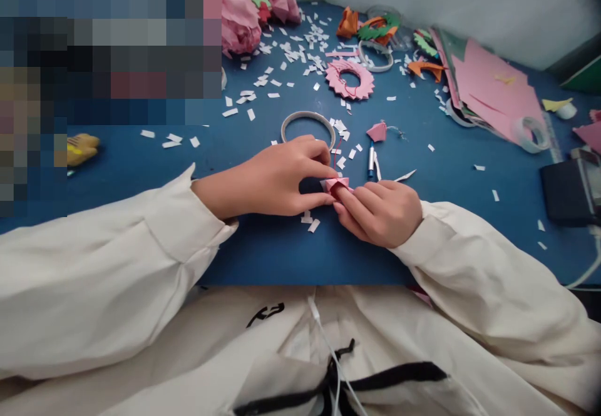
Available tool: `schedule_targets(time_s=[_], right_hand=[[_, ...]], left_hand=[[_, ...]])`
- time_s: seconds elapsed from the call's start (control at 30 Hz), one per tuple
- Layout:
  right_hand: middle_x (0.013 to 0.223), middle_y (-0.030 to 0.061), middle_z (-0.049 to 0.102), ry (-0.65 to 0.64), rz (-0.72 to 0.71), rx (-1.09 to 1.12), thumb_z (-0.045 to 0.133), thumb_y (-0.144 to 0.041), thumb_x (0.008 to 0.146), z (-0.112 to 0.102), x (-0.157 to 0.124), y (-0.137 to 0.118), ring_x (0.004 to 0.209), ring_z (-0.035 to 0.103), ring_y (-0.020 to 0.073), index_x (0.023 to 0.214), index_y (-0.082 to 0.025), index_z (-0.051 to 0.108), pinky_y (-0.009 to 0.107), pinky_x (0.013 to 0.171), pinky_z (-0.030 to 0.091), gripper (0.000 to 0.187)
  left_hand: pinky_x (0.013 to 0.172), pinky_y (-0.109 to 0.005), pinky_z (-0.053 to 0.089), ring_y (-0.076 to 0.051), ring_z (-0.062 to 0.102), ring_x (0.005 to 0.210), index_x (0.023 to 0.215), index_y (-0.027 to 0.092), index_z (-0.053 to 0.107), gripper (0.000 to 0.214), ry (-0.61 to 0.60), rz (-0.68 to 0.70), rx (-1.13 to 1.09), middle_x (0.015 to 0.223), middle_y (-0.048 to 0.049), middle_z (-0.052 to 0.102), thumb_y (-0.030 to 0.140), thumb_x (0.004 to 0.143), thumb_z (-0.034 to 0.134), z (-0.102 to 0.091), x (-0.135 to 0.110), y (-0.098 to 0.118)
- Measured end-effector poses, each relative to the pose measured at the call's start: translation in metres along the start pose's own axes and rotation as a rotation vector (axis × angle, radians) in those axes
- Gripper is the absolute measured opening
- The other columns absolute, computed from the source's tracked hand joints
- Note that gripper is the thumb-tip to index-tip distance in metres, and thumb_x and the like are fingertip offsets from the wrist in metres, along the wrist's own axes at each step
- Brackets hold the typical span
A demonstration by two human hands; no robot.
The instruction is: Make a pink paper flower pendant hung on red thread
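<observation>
One folded pink paper is held just right of the frame's centre, over the desk. Its left side is taken between thumb and forefinger of the left hand, bowed apart by the paper's width; its near right side is pinched by the right hand, fingers curled close. It should prove light, crisp and easily crushed, best gripped gently along folded edges.

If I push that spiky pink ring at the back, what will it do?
The pink ring would probably slide, not roll, because it lies flat. It's likely light, since it looks like folded paper. Being thin and pleated, it might crumple if squeezed.
</observation>
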State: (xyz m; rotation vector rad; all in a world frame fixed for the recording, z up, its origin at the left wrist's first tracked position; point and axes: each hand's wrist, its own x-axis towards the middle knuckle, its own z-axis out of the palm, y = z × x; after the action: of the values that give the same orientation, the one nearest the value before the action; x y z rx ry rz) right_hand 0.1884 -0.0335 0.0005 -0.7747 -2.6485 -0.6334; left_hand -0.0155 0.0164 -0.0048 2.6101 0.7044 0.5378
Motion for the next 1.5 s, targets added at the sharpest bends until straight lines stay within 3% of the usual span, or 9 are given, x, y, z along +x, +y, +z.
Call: schedule_targets(time_s=[0.23, 0.4, 0.6, 0.77, 0.97, 1.07, 1.2, 1.37, 1.5], right_hand=[[0.052, 0.0005, 0.061, -0.067, 0.186, 0.061, 0.046, -0.022, 0.084, -0.002, -0.001, -0.012, 0.042, 0.051, 0.0114, 0.080, -0.012, 0.066, 0.028, 0.043, 0.029, 0.023], [0.050, 0.0002, 0.061, -0.060, 0.174, 0.077, 0.045, -0.020, 0.083, -0.002, -0.004, -0.012, 0.040, 0.049, 0.0109, 0.079, -0.011, 0.066, 0.027, 0.040, 0.029, 0.023], [0.046, -0.0015, 0.059, 0.038, 0.201, 0.151, 0.046, -0.017, 0.082, -0.008, -0.004, -0.009, 0.037, 0.049, 0.0102, 0.083, -0.013, 0.068, 0.026, 0.038, 0.034, 0.022], [0.049, 0.0003, 0.062, 0.140, 0.240, 0.275, 0.047, -0.012, 0.078, -0.019, -0.005, -0.004, 0.039, 0.052, 0.0112, 0.060, -0.018, 0.060, 0.026, 0.040, 0.038, 0.023], [0.046, 0.0002, 0.059, 0.147, 0.304, 0.300, 0.046, -0.013, 0.079, -0.024, -0.002, -0.002, 0.040, 0.052, 0.0115, 0.058, -0.019, 0.057, 0.026, 0.041, 0.039, 0.025], [0.042, -0.0016, 0.052, 0.132, 0.376, 0.280, 0.044, -0.016, 0.082, -0.023, -0.002, -0.003, 0.039, 0.050, 0.0111, 0.061, -0.020, 0.059, 0.025, 0.042, 0.038, 0.027], [0.038, -0.0030, 0.044, 0.139, 0.468, 0.265, 0.041, -0.021, 0.086, -0.017, -0.003, -0.002, 0.037, 0.044, 0.0098, 0.061, -0.022, 0.061, 0.024, 0.042, 0.037, 0.032], [0.048, -0.0024, 0.056, 0.140, 0.423, 0.316, 0.048, -0.027, 0.084, -0.008, -0.002, 0.000, 0.041, 0.048, 0.0084, 0.085, -0.016, 0.066, 0.022, 0.044, 0.039, 0.021], [0.063, 0.0014, 0.061, 0.124, 0.470, 0.387, 0.053, -0.030, 0.083, -0.001, -0.001, 0.004, 0.048, 0.050, 0.0087, 0.100, -0.012, 0.062, 0.022, 0.050, 0.043, 0.027]], left_hand=[[0.082, -0.032, 0.045, -0.020, 0.055, 0.093, 0.103, 0.018, 0.067, 0.031, -0.013, -0.001, 0.008, 0.100, -0.0100, 0.056, 0.039, 0.084, 0.053, 0.000, 0.000, 0.000], [0.082, -0.031, 0.045, -0.021, 0.054, 0.097, 0.104, 0.021, 0.067, 0.031, -0.019, -0.003, -0.006, 0.100, -0.0091, 0.057, 0.040, 0.084, 0.052, -0.001, 0.000, 0.000], [0.082, -0.033, 0.045, -0.021, 0.054, 0.096, 0.102, 0.021, 0.067, 0.030, -0.014, 0.035, 0.003, 0.097, -0.0088, 0.058, 0.039, 0.085, 0.052, -0.002, 0.001, 0.000], [0.085, -0.034, 0.045, -0.023, 0.054, 0.101, 0.104, 0.020, 0.066, 0.032, -0.012, 0.027, 0.003, 0.100, -0.0092, 0.057, 0.041, 0.083, 0.054, -0.002, 0.000, 0.000], [0.087, -0.034, 0.046, -0.023, 0.054, 0.100, 0.113, 0.018, 0.060, 0.035, 0.000, 0.009, -0.027, 0.103, -0.0099, 0.057, 0.032, 0.081, 0.054, -0.008, -0.001, 0.002], [0.088, -0.035, 0.046, -0.023, 0.054, 0.100, 0.112, 0.020, 0.059, 0.037, 0.055, 0.011, -0.020, 0.105, -0.0087, 0.057, 0.018, 0.076, 0.051, -0.015, -0.001, 0.001], [0.089, -0.043, 0.043, -0.028, 0.051, 0.100, 0.108, 0.013, 0.057, 0.032, 0.096, -0.098, 0.274, 0.102, -0.0120, 0.056, 0.018, 0.078, 0.048, -0.019, 0.000, -0.006], [0.078, -0.045, 0.042, -0.032, 0.054, 0.092, 0.084, 0.013, 0.057, 0.016, 0.033, -0.135, 0.476, 0.092, -0.0142, 0.058, 0.023, 0.083, 0.045, -0.010, 0.001, -0.013], [0.073, -0.041, 0.042, -0.022, 0.054, 0.072, 0.084, 0.012, 0.052, 0.018, 0.084, -0.154, 0.417, 0.077, -0.0089, 0.058, 0.014, 0.087, 0.034, -0.005, 0.003, -0.008]])
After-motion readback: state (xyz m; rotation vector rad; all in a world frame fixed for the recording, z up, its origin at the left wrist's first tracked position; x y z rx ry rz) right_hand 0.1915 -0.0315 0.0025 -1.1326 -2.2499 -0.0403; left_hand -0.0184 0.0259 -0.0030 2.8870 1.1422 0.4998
